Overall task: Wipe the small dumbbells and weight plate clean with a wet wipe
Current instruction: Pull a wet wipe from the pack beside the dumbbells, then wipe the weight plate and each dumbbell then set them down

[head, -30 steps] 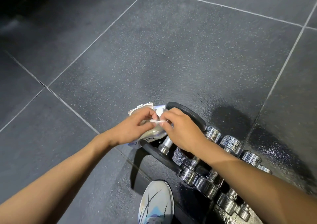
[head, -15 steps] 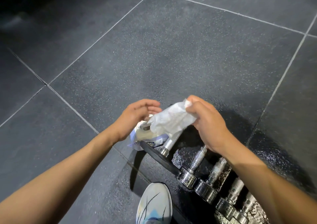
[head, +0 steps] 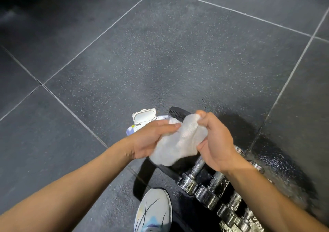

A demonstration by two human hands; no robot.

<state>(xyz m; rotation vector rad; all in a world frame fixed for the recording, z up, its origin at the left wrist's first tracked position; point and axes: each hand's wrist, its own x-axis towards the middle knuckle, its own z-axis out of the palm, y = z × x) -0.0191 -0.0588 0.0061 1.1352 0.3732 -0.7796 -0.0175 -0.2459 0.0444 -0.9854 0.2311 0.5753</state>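
A white wet wipe (head: 179,141) hangs crumpled between both hands above the floor. My left hand (head: 151,141) grips its left edge and my right hand (head: 213,142) pinches its top right corner. Under them lies a black weight plate (head: 178,115), mostly hidden by the wipe and my hands. Several small chrome dumbbells (head: 194,178) lie in a row to the lower right of the plate, partly covered by my right forearm. The wipes pack (head: 142,120) sits left of the plate with its white lid flipped up.
Dark speckled rubber floor tiles (head: 160,53) with pale seams spread all around. A pale sneaker (head: 153,212) stands at the bottom centre, just left of the dumbbells. The floor right of the dumbbells looks wet and shiny.
The wipe came out of the pack, pulled up by my right hand. My left hand left the pack and took hold of the wipe's other side. The pack's lid now shows open.
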